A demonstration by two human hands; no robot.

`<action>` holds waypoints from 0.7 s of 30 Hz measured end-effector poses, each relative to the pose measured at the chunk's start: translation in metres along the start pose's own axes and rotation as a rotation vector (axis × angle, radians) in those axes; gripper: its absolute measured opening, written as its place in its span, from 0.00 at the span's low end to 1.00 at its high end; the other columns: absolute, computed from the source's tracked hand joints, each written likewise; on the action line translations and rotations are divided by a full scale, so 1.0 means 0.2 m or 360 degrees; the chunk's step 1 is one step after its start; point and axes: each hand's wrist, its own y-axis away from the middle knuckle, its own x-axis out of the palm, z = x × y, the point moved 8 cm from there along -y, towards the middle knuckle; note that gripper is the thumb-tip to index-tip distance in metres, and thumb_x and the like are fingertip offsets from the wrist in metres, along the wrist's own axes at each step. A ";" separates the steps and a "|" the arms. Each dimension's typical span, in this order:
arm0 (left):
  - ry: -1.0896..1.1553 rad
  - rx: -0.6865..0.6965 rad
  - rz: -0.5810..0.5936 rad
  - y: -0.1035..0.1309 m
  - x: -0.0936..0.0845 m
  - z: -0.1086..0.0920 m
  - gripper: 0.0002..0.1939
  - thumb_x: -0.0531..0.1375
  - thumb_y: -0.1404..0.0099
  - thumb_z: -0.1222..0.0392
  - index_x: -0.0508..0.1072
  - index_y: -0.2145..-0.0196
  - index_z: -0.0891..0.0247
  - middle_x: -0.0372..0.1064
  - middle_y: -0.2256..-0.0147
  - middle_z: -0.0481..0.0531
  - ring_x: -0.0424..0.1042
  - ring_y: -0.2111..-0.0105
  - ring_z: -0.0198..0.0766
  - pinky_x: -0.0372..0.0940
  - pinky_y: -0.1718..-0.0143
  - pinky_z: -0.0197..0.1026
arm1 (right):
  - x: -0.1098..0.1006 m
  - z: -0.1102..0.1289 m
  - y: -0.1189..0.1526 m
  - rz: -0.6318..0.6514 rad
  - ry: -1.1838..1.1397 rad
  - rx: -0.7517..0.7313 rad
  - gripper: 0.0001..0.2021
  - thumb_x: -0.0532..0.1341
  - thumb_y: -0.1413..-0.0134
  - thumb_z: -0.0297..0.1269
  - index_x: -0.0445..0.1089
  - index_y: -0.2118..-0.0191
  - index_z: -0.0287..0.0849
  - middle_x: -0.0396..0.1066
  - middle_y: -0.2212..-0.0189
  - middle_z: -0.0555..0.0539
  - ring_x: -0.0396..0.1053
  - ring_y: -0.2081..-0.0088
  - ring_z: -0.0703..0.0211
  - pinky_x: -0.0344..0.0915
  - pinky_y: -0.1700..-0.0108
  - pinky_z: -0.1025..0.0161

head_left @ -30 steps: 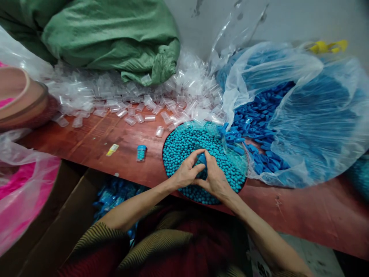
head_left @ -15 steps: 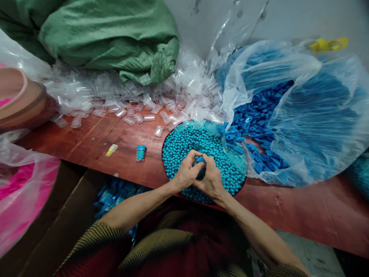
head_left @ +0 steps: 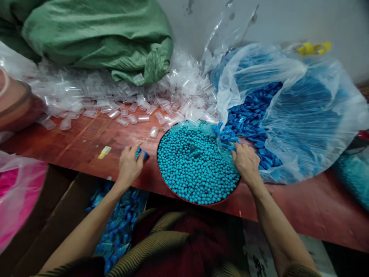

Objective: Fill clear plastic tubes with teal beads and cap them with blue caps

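My left hand (head_left: 130, 163) is on the red-brown table, its fingers and thumb closed round a small blue-capped container (head_left: 142, 154), mostly hidden by the fingers. To its right sits a round tub of turquoise beads (head_left: 198, 169), with a hollow near the middle of the beads. My right hand (head_left: 247, 161) is at the tub's right rim, fingers bent over the loose blue plastic caps (head_left: 229, 136) that spill from a clear bag (head_left: 311, 115). Its fingertips are closed on one of these caps, which is partly hidden.
Clear plastic cups (head_left: 132, 115) lie heaped along the back, below a green sack (head_left: 98, 34). A pink-brown bucket (head_left: 17, 102) stands at the left. A yellow-and-white scrap (head_left: 104, 152) lies near the front edge. Below the table is a box of blue-capped containers (head_left: 118, 223).
My hands have parted from over the beads. The left moved left to where a filled container stood and closed there; the right moved right to the blue caps.
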 end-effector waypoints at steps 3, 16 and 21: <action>-0.0024 0.0246 -0.0038 0.03 0.06 -0.19 0.15 0.49 0.35 0.59 0.70 0.55 0.64 0.69 0.58 0.57 0.67 0.57 0.45 0.61 0.54 0.46 | 0.05 -0.02 -0.03 0.0141 0.0113 0.0007 0.12 0.53 0.42 0.34 0.71 0.59 0.37 0.71 0.65 0.34 0.68 0.65 0.47 0.59 0.68 0.59; 0.0030 0.0542 0.0720 0.06 0.63 -0.72 0.14 0.55 0.35 0.54 0.69 0.53 0.57 0.66 0.62 0.53 0.68 0.62 0.42 0.62 0.62 0.41 | 0.02 0.27 0.11 0.0288 -0.0435 -0.0446 0.20 0.49 0.42 0.30 0.68 0.47 0.49 0.75 0.66 0.46 0.71 0.67 0.56 0.64 0.69 0.62; 0.0244 0.0621 0.0742 0.03 0.61 -0.69 0.13 0.56 0.37 0.57 0.70 0.56 0.61 0.66 0.63 0.53 0.68 0.63 0.42 0.62 0.59 0.42 | -0.04 0.35 0.10 0.0301 -0.0069 -0.0845 0.29 0.49 0.47 0.20 0.63 0.42 0.52 0.68 0.54 0.43 0.68 0.60 0.56 0.61 0.67 0.65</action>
